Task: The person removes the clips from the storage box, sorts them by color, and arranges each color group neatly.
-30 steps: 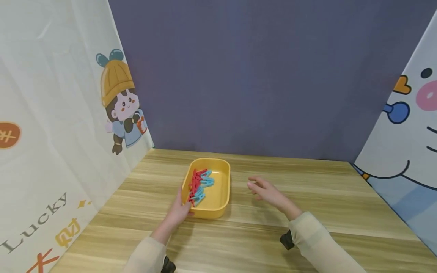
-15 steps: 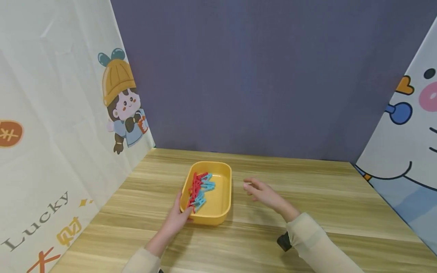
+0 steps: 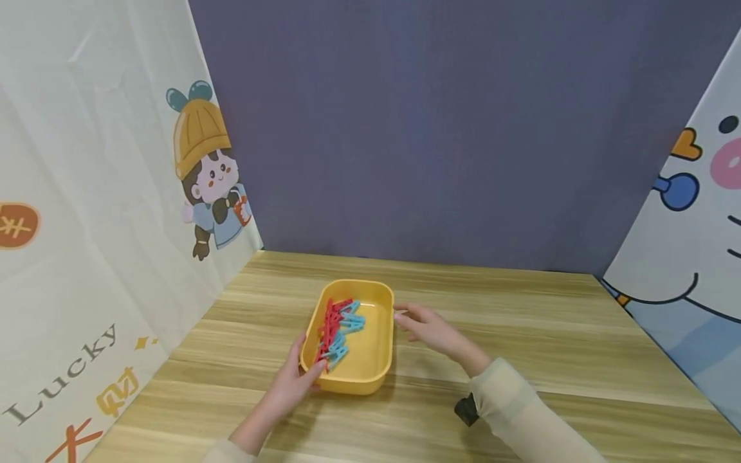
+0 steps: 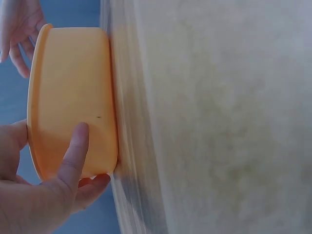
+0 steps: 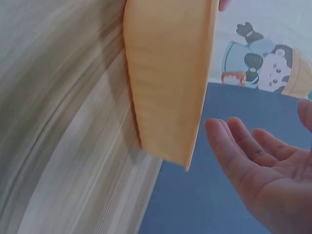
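Note:
A yellow plastic bin (image 3: 373, 350) stands on the wooden table, holding several red clothespins (image 3: 330, 331) and light blue clothespins (image 3: 352, 321) along its left side. My left hand (image 3: 289, 382) grips the bin's near left corner, thumb over the rim. In the left wrist view, the fingers of that left hand (image 4: 56, 192) lie against the bin's outer wall (image 4: 73, 92). At the right rim is my right hand (image 3: 431, 329), fingertips close beside it. From the right wrist view, this right hand (image 5: 273, 175) has its fingers spread loosely, with nothing in them.
The wooden tabletop (image 3: 538, 334) reaches back to a dark blue-grey panel (image 3: 428, 135). White printed sheets with cartoon figures flank it, the left sheet (image 3: 104, 193) and the right sheet (image 3: 666, 244). A black wrist device (image 3: 466, 409) sits under my right forearm.
The bin has slid a little toward me with my left hand on it. My right hand has come leftward, from well apart to right beside the bin's rim.

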Demonstrator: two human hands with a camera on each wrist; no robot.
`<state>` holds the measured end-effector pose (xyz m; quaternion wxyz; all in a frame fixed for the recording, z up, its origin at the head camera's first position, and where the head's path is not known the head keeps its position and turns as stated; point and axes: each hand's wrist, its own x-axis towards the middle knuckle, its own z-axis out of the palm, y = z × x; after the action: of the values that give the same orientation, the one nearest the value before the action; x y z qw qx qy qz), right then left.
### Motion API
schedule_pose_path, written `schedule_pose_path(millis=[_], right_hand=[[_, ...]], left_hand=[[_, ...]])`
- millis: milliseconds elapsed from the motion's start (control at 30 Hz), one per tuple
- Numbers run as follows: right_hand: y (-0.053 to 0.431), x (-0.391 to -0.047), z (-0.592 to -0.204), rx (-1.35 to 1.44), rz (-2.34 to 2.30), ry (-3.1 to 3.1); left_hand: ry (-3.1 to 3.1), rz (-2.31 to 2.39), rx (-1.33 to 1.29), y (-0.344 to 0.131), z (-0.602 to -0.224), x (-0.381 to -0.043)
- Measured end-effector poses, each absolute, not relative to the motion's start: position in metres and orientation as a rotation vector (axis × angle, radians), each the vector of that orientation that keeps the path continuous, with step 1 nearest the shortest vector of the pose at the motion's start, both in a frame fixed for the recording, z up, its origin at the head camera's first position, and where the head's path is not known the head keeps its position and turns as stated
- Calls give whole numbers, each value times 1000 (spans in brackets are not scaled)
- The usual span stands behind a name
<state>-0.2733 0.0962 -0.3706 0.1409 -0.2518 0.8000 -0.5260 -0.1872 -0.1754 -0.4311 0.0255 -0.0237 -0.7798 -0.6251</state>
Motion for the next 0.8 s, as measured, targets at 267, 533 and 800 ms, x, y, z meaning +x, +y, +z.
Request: schedule_pose_path(millis=[267, 533, 800], right_hand=[[70, -265, -368, -795, -1484, 2256], [43, -259, -378, -853, -1428, 2246], [20, -255, -388, -885, -1371, 2309]], left_hand=[[-2460, -1889, -58, -176, -430, -177], [-2448, -1922, -71, -180, -429, -173], [-2449, -1939, -103, -183, -430, -167]])
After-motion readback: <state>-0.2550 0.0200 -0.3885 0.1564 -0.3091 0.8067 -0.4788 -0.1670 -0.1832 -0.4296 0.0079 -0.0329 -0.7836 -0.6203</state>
